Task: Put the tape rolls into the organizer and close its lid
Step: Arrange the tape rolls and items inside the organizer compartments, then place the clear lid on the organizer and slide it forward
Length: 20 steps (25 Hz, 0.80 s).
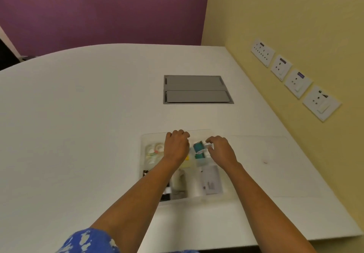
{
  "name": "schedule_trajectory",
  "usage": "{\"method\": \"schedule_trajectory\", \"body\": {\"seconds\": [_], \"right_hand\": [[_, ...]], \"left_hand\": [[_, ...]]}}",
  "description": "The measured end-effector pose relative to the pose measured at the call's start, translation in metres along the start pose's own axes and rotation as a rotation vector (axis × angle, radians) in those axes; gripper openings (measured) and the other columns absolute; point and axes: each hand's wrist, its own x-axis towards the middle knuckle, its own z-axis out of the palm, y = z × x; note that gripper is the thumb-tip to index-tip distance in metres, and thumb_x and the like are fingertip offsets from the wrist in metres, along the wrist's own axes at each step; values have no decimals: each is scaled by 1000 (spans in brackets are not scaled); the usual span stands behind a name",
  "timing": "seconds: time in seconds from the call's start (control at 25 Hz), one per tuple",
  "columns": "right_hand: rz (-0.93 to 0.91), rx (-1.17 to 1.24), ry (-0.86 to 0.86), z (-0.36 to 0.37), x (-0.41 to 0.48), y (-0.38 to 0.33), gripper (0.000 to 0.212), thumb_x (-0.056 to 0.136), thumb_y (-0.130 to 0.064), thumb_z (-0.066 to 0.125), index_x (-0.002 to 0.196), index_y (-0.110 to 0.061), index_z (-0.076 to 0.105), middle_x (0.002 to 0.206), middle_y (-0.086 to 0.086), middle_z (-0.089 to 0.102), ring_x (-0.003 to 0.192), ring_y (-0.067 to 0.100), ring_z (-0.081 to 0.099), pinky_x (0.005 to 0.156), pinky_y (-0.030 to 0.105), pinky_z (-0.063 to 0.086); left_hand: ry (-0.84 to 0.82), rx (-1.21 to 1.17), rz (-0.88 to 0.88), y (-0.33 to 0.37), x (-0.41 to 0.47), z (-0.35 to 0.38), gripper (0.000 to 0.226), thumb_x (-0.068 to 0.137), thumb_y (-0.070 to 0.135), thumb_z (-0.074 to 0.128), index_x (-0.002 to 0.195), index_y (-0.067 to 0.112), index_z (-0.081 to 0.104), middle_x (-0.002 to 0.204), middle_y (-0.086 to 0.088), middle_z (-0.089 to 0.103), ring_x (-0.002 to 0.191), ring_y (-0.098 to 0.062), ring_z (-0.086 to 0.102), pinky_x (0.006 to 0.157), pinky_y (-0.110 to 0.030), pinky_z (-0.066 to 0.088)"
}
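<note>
Blue patterned sleeve (88, 242) sits at the bottom edge of the head view, both bare forearms reaching forward over the white desk (78, 134). Clear plastic organizer (226, 194) lies on the desk under the hands, its lid (260, 166) swung open flat to the right. Left hand (176, 147) rests over the far middle compartments, fingers curled down; whether it grips anything cannot be told. Right hand (221, 150) hovers just right of a teal tape roll (198, 147), fingers (209, 140) slightly spread and bent toward it, maybe touching, not clearly closed on it. Second teal piece (200, 156) sits just nearer, same compartment. Pale tape rolls (155, 149) already lie in the far-left compartment.

Handling guess: rolls look light, stiff, small, smooth-sided; pinch across the outer rim or through the core. Lid looks thin and flexible, so take it at the free edge and press down near the rim to close.
</note>
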Motion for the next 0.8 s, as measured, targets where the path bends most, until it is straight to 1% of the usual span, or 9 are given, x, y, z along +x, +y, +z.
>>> {"method": "schedule_trajectory", "body": {"seconds": [0.16, 0.28, 0.4, 0.52, 0.64, 0.8], "right_hand": [[39, -33, 6, -32, 8, 76, 27, 96, -18, 50, 122, -14, 58, 124, 8, 60, 119, 24, 50, 94, 35, 48], [93, -49, -21, -55, 8, 134, 28, 96, -18, 50, 123, -14, 57, 126, 9, 58, 122, 25, 47, 94, 37, 48], [163, -51, -34, -69, 5, 186, 30, 96, -18, 50, 126, -13, 55, 128, 10, 56, 123, 26, 46, 94, 37, 47], [233, -78, -52, -77, -2, 228, 34, 96, -19, 50, 130, -13, 50, 134, 11, 51, 125, 27, 45, 95, 36, 45], [298, -114, -81, -81, -8, 262, 45, 96, -23, 51, 139, -11, 41, 142, 12, 42, 130, 28, 41, 101, 36, 42], [376, -183, -77, -82, -15, 292, 56, 97, -30, 48, 145, -10, 28, 152, 14, 27, 136, 30, 33, 109, 39, 37]], "left_hand": [[-3, -144, -90, 79, 21, 30, 32, 96, 18, 48, 127, 18, 56, 132, -4, 59, 120, -22, 52, 101, -34, 35], [-22, -275, -226, 133, 30, 52, 35, 97, 20, 49, 132, 18, 51, 137, -6, 53, 124, -23, 49, 105, -35, 35], [-98, -349, -287, 174, 38, 71, 38, 97, 21, 49, 134, 16, 48, 140, -8, 50, 127, -25, 46, 106, -36, 35], [-211, -393, -393, 199, 40, 88, 43, 96, 23, 49, 138, 14, 41, 144, -10, 43, 130, -27, 42, 107, -37, 34], [-309, -363, -480, 211, 37, 104, 54, 96, 29, 49, 144, 12, 30, 150, -12, 34, 137, -30, 34, 110, -41, 32], [-331, -325, -611, 216, 36, 119, 63, 97, 33, 48, 148, 11, 19, 157, -14, 18, 144, -31, 22, 114, -43, 26]]}}
